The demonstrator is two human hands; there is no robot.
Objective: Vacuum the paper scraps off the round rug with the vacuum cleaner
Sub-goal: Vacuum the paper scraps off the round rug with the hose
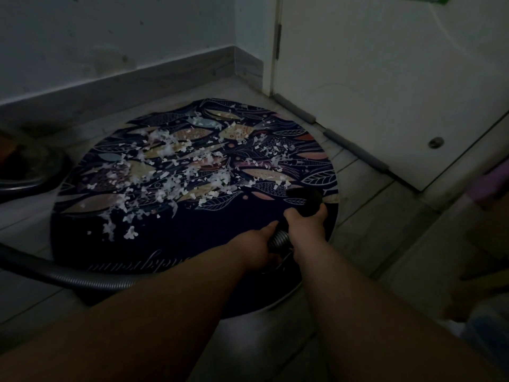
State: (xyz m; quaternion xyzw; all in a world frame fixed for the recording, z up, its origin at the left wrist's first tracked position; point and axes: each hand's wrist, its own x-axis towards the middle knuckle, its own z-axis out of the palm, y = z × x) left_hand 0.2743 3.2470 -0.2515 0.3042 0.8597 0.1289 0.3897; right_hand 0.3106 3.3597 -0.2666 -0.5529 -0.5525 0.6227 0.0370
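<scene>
A round dark rug (170,244) with a fish and leaf pattern lies on the floor. White paper scraps (176,172) are strewn over its middle and left part. My right hand (305,224) grips the black nozzle (305,198) of the vacuum cleaner, whose mouth sits on the rug's right side. Just behind it, my left hand (256,248) holds the ribbed grey hose (279,241). The hose (68,279) runs from my hands leftward across the rug's near edge and out of the picture.
A dark round body (24,172), possibly the vacuum cleaner, sits at the left beside the rug. A white door (385,78) with a grey seal strip (344,139) stands behind the rug at the right. The wall and skirting board (110,89) run along the back. Blurred objects (484,244) crowd the right edge.
</scene>
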